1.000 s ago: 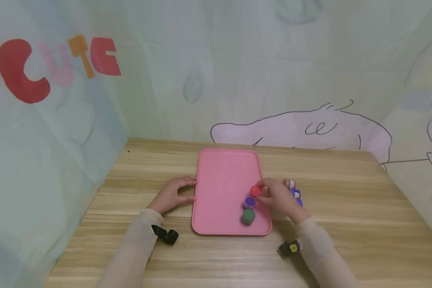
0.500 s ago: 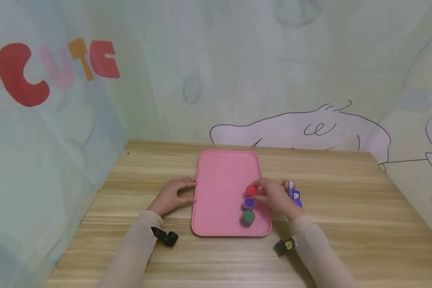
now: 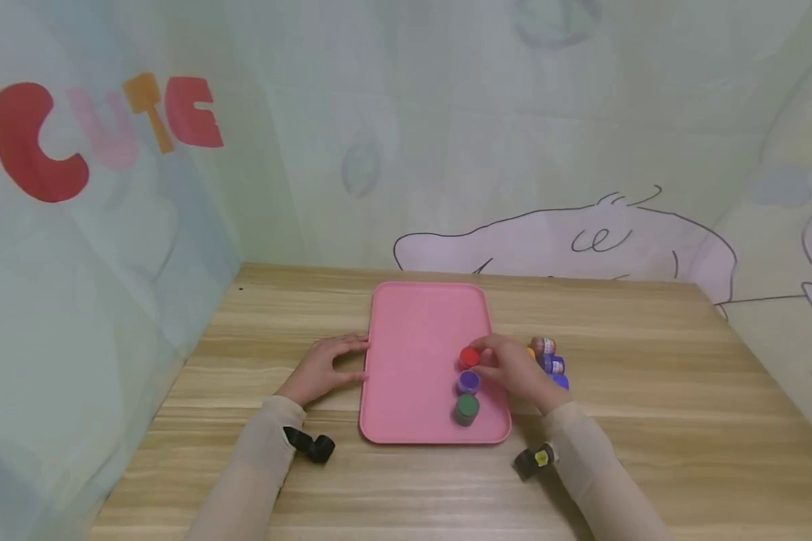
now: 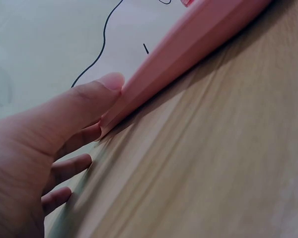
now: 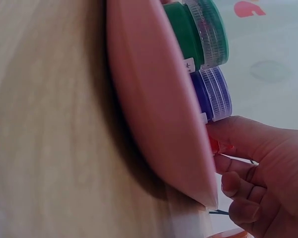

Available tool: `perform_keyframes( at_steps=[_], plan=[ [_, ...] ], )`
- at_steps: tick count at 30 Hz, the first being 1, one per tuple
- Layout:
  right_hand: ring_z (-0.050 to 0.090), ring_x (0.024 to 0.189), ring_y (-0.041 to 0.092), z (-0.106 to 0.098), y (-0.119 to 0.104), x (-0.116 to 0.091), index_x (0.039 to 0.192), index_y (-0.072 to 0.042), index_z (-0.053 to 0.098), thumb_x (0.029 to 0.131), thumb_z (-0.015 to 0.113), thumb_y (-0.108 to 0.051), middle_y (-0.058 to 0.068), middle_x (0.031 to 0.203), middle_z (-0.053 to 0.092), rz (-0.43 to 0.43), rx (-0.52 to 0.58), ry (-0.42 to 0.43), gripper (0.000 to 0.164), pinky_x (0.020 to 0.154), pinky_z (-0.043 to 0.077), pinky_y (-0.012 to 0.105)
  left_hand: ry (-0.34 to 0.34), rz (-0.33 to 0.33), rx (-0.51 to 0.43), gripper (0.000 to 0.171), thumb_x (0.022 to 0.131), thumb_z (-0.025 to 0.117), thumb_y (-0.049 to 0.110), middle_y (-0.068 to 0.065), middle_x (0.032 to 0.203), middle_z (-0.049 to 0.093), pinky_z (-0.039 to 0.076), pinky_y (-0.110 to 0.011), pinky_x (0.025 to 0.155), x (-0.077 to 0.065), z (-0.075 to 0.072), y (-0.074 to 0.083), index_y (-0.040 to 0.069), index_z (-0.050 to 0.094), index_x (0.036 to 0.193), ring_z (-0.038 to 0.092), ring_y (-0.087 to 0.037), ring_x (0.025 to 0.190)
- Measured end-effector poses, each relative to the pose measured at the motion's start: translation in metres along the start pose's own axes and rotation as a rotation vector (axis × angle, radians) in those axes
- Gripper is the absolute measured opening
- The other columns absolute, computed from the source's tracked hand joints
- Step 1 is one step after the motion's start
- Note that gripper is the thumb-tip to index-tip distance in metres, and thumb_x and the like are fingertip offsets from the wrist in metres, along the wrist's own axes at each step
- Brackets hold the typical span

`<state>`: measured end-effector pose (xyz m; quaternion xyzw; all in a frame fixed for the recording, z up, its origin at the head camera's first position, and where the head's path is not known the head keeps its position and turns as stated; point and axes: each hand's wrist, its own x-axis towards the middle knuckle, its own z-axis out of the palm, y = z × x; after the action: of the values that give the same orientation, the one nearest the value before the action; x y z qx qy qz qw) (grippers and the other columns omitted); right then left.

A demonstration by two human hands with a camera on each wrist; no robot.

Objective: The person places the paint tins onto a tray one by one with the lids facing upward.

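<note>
The left hand (image 3: pixel 321 366), thumb and fingers spread apart, touches the left rim of a rectangular pink tray (image 3: pixel 413 330), apparently steadying it. On the tray's right half, a round green plastic jar (image 3: pixel 467 409) and a round purple plastic jar (image 3: pixel 468 383) line up with a small round red jar (image 3: pixel 469 358), pinched between the right hand's (image 3: pixel 517 370) thumb and fingers, seemingly to keep the row straight. Beyond, a small brown jar (image 3: pixel 543 346) and blue jars (image 3: pixel 553 365) sit on the wood-grain table (image 3: pixel 636 346).
</note>
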<state>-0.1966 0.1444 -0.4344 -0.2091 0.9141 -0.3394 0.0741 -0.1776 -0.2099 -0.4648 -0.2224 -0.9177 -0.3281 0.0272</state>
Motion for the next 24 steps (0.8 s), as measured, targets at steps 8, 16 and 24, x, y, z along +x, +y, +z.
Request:
perform_keyframes(
  at_steps=[8,16,24],
  plan=[
    [0.057,0.087,0.013,0.002,-0.002,0.002,0.117,-0.015,0.065,0.085,0.074,-0.020,-0.002,0.103,0.066,-0.026,-0.005,-0.008,0.034,0.077,0.051,0.026,0.016,0.004,0.006,0.056,0.081,0.075,0.037,-0.008,0.140,0.056,0.032,-0.060,0.111,-0.003,-0.001,-0.004,0.015,0.061,0.131,0.046,-0.033,0.134],
    [0.059,0.096,0.014,0.000,-0.003,0.001,0.117,-0.015,0.066,0.085,0.074,-0.021,-0.003,0.106,0.067,-0.001,-0.025,-0.005,0.033,0.089,0.055,0.035,-0.001,-0.001,-0.022,0.057,0.081,0.076,0.036,-0.006,0.143,0.053,0.033,-0.055,0.114,-0.002,-0.001,-0.003,0.014,0.060,0.132,0.045,-0.032,0.135],
    [0.060,0.091,0.015,-0.009,-0.006,-0.002,0.116,-0.011,0.067,0.085,0.073,-0.018,0.002,0.105,0.068,0.006,-0.047,-0.006,0.032,0.083,0.056,0.033,-0.018,-0.022,-0.055,0.057,0.082,0.076,0.035,-0.009,0.143,0.052,0.035,-0.055,0.113,0.001,0.000,0.000,0.012,0.060,0.132,0.043,-0.034,0.136]
  ],
)
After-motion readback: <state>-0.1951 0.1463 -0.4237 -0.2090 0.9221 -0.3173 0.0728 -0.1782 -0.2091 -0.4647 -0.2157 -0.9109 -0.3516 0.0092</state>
